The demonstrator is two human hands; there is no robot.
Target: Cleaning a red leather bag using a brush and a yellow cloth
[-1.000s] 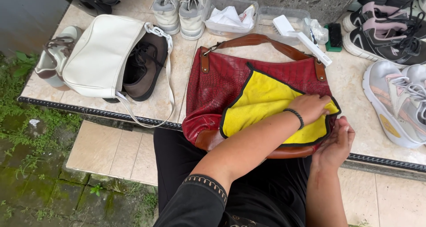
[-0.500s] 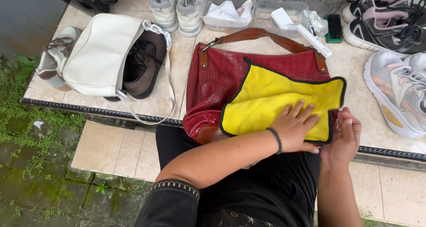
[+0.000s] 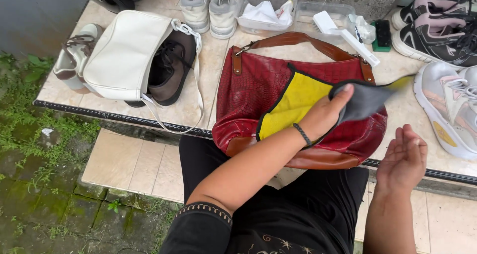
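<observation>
— What lies at the centre of the frame?

— A red crocodile-textured handbag (image 3: 258, 92) with tan leather trim, lying flat on a tiled ledge (image 3: 208, 92), its lower edge overhanging toward the person's lap. Its brown strap (image 3: 293, 38) arches across the top.

— And the cloth?

— A yellow cleaning cloth (image 3: 290, 107) with a grey reverse (edged in black) is draped over the right half of the bag. The left hand (image 3: 325, 116), reaching across the body, pinches a fold of it between thumb and fingers and lifts the grey side off the leather; the far corner flaps in the air, blurred. A dark band sits on that wrist.

— The other hand?

— The right hand (image 3: 403, 159) hovers just off the bag's lower right corner, palm turned inward, fingers loosely together and slightly curled, holding nothing.

— What surrounds the bag?

— To its left, a white shoulder bag (image 3: 124, 55) rests partly over a brown lace-up shoe (image 3: 171, 68), with a beige sandal (image 3: 74, 55) beyond. Behind, a pair of grey-white sneakers (image 3: 208, 8) stands beside two clear plastic tubs (image 3: 271, 10), one holding white cloths; a white brush (image 3: 343, 33) and a green-backed black brush (image 3: 381, 35) lie near the second. On the right sit black-and-pink trainers (image 3: 437, 28) and a pale running shoe (image 3: 449, 107).

— Below the ledge?

— A lower tiled step (image 3: 129, 159) and mossy ground (image 3: 44, 204), with the person's black clothing in the foreground.
</observation>
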